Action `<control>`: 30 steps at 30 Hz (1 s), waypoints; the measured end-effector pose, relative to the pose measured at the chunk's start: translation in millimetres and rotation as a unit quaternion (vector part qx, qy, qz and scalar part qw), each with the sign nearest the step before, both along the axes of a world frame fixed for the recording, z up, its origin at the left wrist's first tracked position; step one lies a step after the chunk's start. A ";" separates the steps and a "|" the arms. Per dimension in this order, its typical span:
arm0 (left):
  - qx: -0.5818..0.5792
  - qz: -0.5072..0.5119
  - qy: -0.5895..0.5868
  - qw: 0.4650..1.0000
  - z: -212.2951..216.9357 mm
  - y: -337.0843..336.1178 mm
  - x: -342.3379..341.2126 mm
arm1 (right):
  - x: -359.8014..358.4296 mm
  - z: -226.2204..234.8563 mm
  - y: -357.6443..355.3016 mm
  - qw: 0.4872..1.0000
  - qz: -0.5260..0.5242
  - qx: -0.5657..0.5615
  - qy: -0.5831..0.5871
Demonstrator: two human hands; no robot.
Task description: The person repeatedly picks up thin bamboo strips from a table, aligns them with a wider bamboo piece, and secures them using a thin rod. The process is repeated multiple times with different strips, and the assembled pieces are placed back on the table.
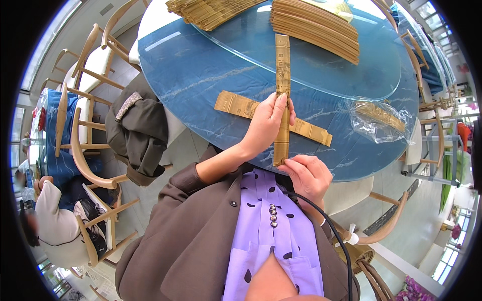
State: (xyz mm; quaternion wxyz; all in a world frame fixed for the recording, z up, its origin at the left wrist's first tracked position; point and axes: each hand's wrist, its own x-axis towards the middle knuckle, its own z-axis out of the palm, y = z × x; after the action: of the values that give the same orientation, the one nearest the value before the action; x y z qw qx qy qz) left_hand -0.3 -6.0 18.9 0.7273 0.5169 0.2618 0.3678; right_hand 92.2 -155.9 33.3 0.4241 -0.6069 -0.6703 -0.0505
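Note:
Upright in front of my chest I hold a long, narrow gold strip (282,62) of printed card, which looks like a flattened box. My left hand (266,120) closes round its middle, thumb on the front face. The lower end is pinched between the fingertips of my right hand (310,178). Behind it another gold strip (236,104) lies slantwise on the blue marbled tabletop (196,95), partly hidden by my left hand.
Two stacks of gold strips, a left stack (213,12) and a right stack (316,30), lie on a glass turntable (371,83). A clear plastic bag (384,120) with a gold piece is at the right. Wooden chairs (80,145) and a draped dark jacket (138,130) stand left.

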 end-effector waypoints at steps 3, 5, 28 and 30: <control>0.015 -0.003 -0.003 1.000 3.6 4.8 -0.6 | 0.8 -0.7 5.1 1.000 0.004 0.005 -0.002; 0.028 -0.001 0.001 1.000 3.7 4.3 -0.9 | 0.3 -0.1 6.6 1.000 -0.007 0.007 0.004; 0.141 0.019 0.081 0.987 2.3 8.1 -29.7 | 1.4 -5.0 13.1 0.993 -0.008 -0.040 0.108; 0.159 0.072 0.088 0.981 14.6 42.8 -43.3 | 8.6 -10.1 11.6 0.991 -0.033 -0.033 0.121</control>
State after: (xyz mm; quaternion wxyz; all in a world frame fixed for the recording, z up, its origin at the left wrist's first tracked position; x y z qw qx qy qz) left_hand -43.7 36.8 33.5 0.5816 0.6361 0.2996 0.4092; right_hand 100.8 -144.3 23.2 0.4801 -0.6443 -0.5945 0.0316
